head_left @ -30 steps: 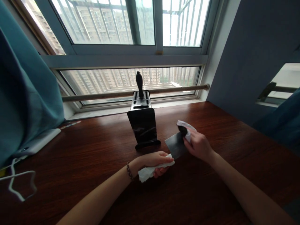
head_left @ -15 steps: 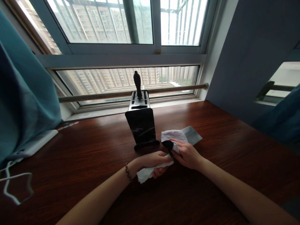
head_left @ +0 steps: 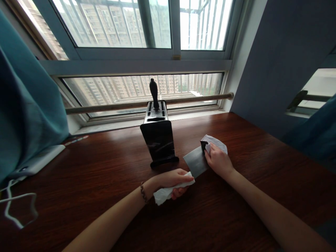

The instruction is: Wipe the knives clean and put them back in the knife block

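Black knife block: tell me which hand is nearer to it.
Left. The left hand is just in front of the black knife block, near its base; the right hand is farther off, out to the block's right.

On the reddish-brown wooden tabletop [head_left: 110,157], a black-and-silver boxy block [head_left: 159,141] stands before the grey-framed glass window [head_left: 112,65], a black handle [head_left: 153,92] rising from its top. Nearer and to its right, a flat grey rectangular blade [head_left: 195,162] is between the left grip [head_left: 172,177], around white tissue [head_left: 162,195], and the right grip [head_left: 219,160], with a white cloth [head_left: 216,141] over the blade's right end. At far left, a flat white box [head_left: 44,159] rests at the foot of a blue fabric curtain [head_left: 31,98], a thin white cable [head_left: 13,221] before it.
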Demonstrator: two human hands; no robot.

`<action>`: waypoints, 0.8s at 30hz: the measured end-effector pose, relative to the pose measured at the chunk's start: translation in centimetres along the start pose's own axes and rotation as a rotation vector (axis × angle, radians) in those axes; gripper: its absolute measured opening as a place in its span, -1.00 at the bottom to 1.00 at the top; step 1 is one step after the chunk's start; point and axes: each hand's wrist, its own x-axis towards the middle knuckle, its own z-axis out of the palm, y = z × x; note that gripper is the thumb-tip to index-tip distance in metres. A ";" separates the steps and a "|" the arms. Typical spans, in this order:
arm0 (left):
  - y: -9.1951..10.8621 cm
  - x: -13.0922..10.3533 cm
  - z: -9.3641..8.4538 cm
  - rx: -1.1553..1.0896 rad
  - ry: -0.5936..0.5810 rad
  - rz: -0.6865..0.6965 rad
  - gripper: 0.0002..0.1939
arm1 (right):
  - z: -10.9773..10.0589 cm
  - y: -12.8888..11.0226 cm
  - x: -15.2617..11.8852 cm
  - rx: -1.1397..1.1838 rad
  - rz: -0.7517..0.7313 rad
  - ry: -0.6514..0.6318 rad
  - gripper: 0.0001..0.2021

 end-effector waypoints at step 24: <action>0.3 0.0 0.3 0.004 0.053 -0.092 -0.59 | -0.2 -0.2 -0.4 -0.338 0.168 -0.161 -0.66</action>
